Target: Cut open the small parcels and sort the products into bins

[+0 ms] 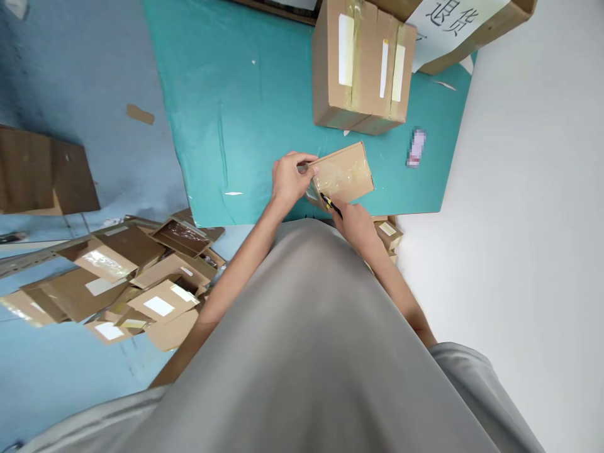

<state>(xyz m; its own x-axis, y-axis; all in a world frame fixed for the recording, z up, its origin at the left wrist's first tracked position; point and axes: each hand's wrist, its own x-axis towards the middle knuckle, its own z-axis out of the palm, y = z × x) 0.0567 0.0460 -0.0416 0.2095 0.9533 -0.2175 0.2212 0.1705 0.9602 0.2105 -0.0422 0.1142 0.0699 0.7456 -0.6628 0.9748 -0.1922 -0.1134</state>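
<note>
A small brown cardboard box point(346, 171) with clear tape across it sits near the front edge of the green-covered table, tilted a little. My left hand point(291, 179) grips its left end, thumb on the top and fingers along the far side. In my right hand point(356, 223) is a utility knife point(331, 205), black with a yellow part. Its tip meets the box's near left edge, close to my left thumb. Whether the blade has gone through the tape is too small to tell.
A large taped carton point(363, 69) stands behind the box, beside another carton bearing a handwritten paper sign point(453, 25). A small blurred packet point(416, 148) lies at the right of the green tabletop point(245, 113). Several discarded boxes point(160, 302) are piled on the floor at left.
</note>
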